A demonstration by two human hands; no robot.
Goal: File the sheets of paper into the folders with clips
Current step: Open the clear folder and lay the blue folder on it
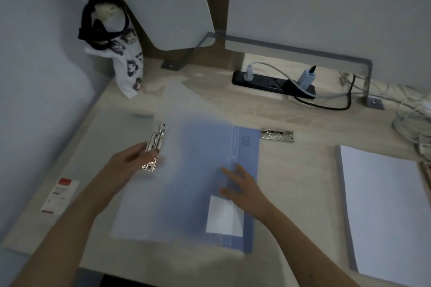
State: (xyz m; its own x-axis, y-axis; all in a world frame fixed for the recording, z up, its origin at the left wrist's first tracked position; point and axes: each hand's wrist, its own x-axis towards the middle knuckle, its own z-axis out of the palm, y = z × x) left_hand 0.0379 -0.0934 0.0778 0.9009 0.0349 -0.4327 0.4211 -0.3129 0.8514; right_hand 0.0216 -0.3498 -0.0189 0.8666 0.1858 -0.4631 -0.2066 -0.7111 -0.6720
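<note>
Folder (200, 193), blue, lies flat on the surface (298, 182) between the two hands, its translucent cover (177, 109) blurred and raised toward the left hand (130, 163). That hand grips a metal clip (154, 147) at the cover's edge. The right hand (240, 184) rests on the folder near its spine with fingers straight, just above a white label (224, 216). The hands are apart. A second clip (277, 135) lies beyond the right hand, just off the folder. A stack of paper (384, 205) sits well to the right of it. A power strip (272, 82) with plugged cables runs farther back. A leaflet (60, 194) lies left of the left forearm, and a printed bag (126, 60) stands beyond.
</note>
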